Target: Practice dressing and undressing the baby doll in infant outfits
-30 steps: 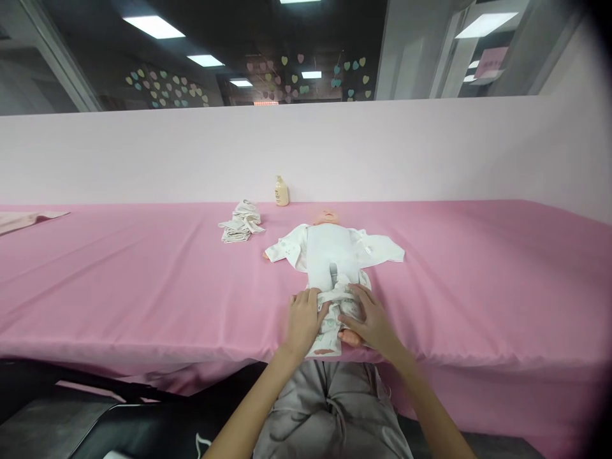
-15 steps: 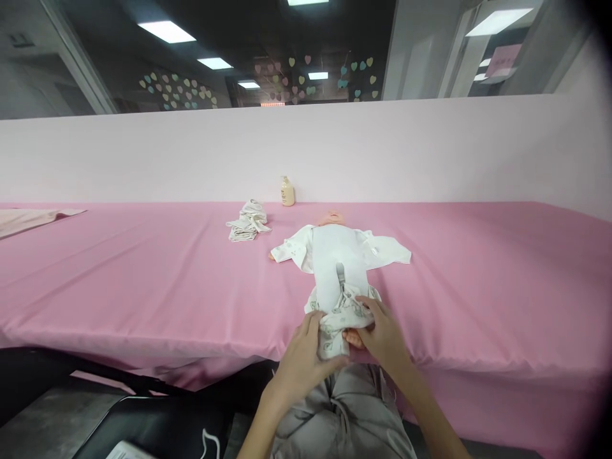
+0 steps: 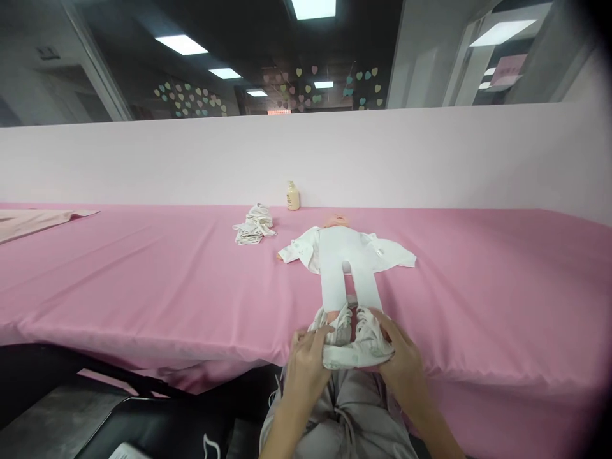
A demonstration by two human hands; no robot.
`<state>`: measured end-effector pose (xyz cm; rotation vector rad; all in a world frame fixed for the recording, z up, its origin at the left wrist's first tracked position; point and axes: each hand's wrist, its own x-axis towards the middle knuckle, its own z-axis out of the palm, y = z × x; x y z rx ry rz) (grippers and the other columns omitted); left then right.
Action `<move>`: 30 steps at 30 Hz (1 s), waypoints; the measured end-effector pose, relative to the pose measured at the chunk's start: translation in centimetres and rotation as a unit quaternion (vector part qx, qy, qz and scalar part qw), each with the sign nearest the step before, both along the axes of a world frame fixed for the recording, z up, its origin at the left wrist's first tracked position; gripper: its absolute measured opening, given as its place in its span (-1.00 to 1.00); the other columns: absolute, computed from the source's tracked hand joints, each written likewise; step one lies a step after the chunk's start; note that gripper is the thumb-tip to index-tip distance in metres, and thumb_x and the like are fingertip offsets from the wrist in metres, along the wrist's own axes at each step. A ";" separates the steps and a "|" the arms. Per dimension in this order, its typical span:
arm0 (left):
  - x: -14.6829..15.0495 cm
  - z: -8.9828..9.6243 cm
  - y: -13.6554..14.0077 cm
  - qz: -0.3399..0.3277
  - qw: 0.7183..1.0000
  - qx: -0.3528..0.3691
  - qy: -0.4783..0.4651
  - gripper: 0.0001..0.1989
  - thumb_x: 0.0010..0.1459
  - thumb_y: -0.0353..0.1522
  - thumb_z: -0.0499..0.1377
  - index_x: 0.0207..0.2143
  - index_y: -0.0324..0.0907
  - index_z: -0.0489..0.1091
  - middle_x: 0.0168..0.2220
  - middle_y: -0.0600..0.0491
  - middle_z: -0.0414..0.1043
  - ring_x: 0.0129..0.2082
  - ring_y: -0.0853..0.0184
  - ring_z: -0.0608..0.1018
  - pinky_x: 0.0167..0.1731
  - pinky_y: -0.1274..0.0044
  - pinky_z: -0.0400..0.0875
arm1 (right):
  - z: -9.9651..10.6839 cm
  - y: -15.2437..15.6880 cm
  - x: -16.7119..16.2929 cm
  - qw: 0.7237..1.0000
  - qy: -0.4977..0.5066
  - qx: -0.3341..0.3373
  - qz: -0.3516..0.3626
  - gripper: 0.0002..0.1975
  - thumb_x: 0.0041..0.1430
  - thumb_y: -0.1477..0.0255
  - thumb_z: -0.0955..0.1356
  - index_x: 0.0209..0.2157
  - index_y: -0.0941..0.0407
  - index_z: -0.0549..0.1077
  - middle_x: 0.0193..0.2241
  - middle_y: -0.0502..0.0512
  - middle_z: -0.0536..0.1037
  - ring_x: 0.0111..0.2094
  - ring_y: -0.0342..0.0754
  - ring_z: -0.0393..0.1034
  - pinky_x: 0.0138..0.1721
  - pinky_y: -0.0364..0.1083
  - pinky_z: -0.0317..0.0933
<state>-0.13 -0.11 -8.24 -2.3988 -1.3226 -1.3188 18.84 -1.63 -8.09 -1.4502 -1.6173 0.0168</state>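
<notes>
Gripping opposite sides of bunched, off-white fabric trousers (image 3: 356, 355), the left hand (image 3: 306, 360) and right hand (image 3: 405, 357) were apart, each clamped on the garment, which sat around the lower legs of a white-bodied doll (image 3: 342, 245) on the pink cloth-covered table (image 3: 167, 274).

Wide room right of doll (image 3: 343, 247), cloth stack (image 3: 255, 226) left

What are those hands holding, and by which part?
The left hand and right hand hold the bunched white pants, one at each side edge.
</notes>
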 end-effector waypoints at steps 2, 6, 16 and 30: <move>0.3 -0.3 0.0 0.029 0.998 0.057 0.004 -0.70 0.11 -0.54 0.04 -0.09 -0.21 0.33 -0.42 0.02 0.50 -0.48 0.30 0.47 -0.37 0.45 0.21 | -0.3 -0.3 0.0 0.999 -0.025 0.042 -0.015 -0.54 0.10 0.54 0.25 0.06 0.04 0.36 -0.02 0.12 0.48 -0.16 0.02 0.48 -0.30 -0.10 0.40; 0.6 -1.1 -0.3 0.064 0.995 0.073 0.032 -0.67 0.15 -0.51 0.04 -0.03 -0.20 0.33 -0.38 -0.02 0.53 -0.47 0.29 0.48 -0.34 0.43 0.18 | -1.2 -0.7 0.0 0.998 -0.034 0.042 -0.029 -0.54 0.18 0.50 0.22 0.12 0.03 0.28 0.02 0.11 0.46 -0.07 0.03 0.44 -0.18 -0.05 0.38; 1.2 -1.5 -2.0 0.022 0.998 -0.008 0.052 -0.78 0.08 -0.57 0.01 -0.34 -0.17 0.40 -0.51 0.03 0.42 -0.45 0.26 0.43 -0.29 0.39 0.16 | -1.2 -1.0 -0.5 0.995 0.054 -0.008 -0.086 -0.66 0.08 0.47 0.26 -0.09 0.07 0.45 -0.21 0.12 0.53 -0.29 0.01 0.46 -0.37 -0.09 0.33; 0.2 -2.1 -6.0 -0.070 0.995 -0.061 -0.018 -0.62 -0.01 -0.59 0.04 -0.16 -0.11 0.40 -0.39 0.04 0.52 -0.41 0.28 0.50 -0.26 0.40 0.26 | -0.5 -1.7 -0.8 0.983 0.020 0.182 0.009 -0.73 0.17 0.53 0.28 -0.15 0.08 0.54 -0.33 0.15 0.51 -0.33 -0.04 0.46 -0.36 -0.10 0.34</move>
